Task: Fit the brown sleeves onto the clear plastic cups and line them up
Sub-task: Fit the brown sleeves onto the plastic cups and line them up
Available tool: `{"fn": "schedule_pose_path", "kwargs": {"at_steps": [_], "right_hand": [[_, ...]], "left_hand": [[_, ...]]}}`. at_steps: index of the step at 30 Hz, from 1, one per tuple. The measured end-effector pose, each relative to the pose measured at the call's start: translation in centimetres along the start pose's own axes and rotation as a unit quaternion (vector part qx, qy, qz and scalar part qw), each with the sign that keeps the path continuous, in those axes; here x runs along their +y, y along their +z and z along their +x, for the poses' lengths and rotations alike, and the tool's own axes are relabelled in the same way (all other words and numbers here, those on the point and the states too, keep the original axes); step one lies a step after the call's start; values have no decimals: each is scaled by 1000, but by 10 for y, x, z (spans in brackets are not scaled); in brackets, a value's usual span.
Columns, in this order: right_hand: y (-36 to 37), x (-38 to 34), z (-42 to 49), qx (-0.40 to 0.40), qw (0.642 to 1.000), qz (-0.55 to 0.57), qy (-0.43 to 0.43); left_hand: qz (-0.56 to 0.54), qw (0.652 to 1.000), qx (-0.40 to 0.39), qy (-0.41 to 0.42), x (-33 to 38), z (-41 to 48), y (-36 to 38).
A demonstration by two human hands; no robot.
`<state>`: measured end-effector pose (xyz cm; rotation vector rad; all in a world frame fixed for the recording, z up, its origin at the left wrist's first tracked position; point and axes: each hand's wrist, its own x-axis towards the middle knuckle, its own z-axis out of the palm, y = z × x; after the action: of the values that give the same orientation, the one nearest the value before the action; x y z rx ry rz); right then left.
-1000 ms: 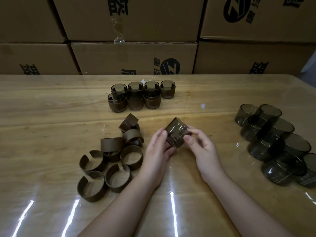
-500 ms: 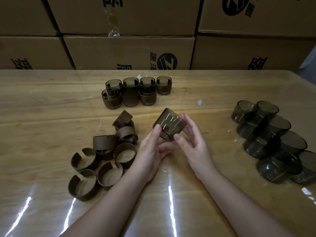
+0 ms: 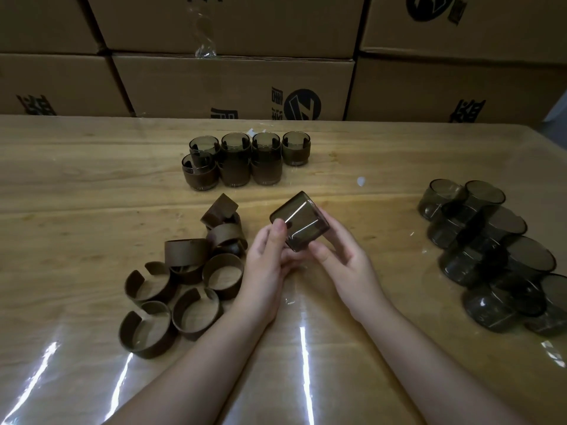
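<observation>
Loose brown sleeves [image 3: 184,289] are lying heaped near left; sleeved cups [image 3: 245,157] are standing far centre. Left hand [image 3: 267,265] and right hand [image 3: 346,259] are gripping a tilted cup [image 3: 302,220] above the table [image 3: 76,194], its sleeve indistinct. Bare cups [image 3: 491,246] are overlapping at right, cut off.

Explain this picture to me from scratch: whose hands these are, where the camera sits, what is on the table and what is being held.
There is no machine here. A person wears a camera on the head, looking down at their own two hands. The left hand and right hand together hold one smoky clear cup, tilted, above a wooden table. On the left lies a pile of loose brown sleeves. On the right lie bare cups, tipped over and overlapping. At the back stand finished cups already wearing sleeves, in two short rows. Cardboard boxes are stacked behind the table.
</observation>
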<state>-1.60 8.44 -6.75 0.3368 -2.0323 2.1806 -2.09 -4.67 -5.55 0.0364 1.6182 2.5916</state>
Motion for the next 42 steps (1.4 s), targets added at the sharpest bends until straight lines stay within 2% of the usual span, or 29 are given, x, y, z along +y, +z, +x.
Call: {"fn": "schedule_pose_path", "kwargs": {"at_steps": [11, 21, 31, 42], "right_hand": [[0, 3, 1, 16, 1000, -8, -14], [3, -2, 3, 15, 1000, -2, -16], [0, -4, -2, 16, 998, -31, -46], [-2, -6, 2, 15, 999, -31, 14]], "left_hand": [[42, 996, 74, 15, -4, 1, 4], [77, 992, 91, 38, -7, 5, 6], [134, 986, 57, 81, -12, 6, 0], [151, 987, -25, 54, -9, 1, -5]]}}
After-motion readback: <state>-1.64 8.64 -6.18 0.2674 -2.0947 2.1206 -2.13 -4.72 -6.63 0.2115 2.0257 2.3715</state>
